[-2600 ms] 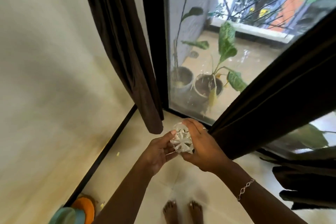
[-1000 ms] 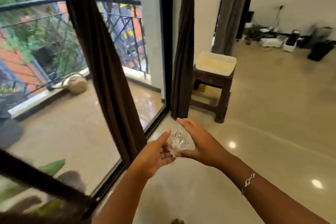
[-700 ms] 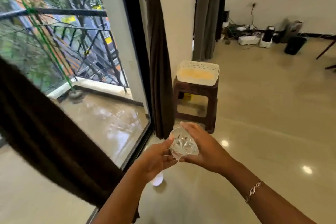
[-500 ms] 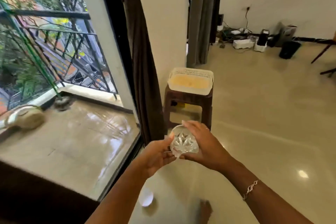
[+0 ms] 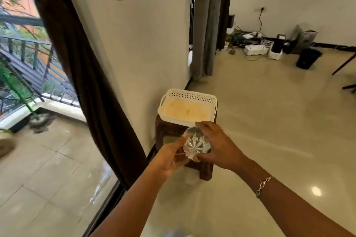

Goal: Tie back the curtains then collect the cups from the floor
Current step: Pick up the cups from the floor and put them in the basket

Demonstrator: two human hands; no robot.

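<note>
A clear cut-glass cup [image 5: 196,143] with a star pattern on its base is held in front of me, base towards the camera. My right hand [image 5: 218,146] grips it from the right, fingers curled over its top. My left hand [image 5: 169,157] holds its left side from below with thumb and fingers. The dark brown curtain [image 5: 82,67] hangs gathered beside the window at the left. Just beyond the cup, a white perforated basket [image 5: 187,108] sits on a dark brown stool [image 5: 206,169].
A glass door [image 5: 38,121] with a balcony outside fills the left. A grey curtain [image 5: 207,25] hangs at a doorway ahead. Cables, power strips and a black bin [image 5: 308,57] lie along the far wall. Glossy floor [image 5: 269,121] spreads to the right.
The view has swung right from the window and plants to the stool and basket, which are now much nearer. Both hands have kept hold of the glass cup throughout.
</note>
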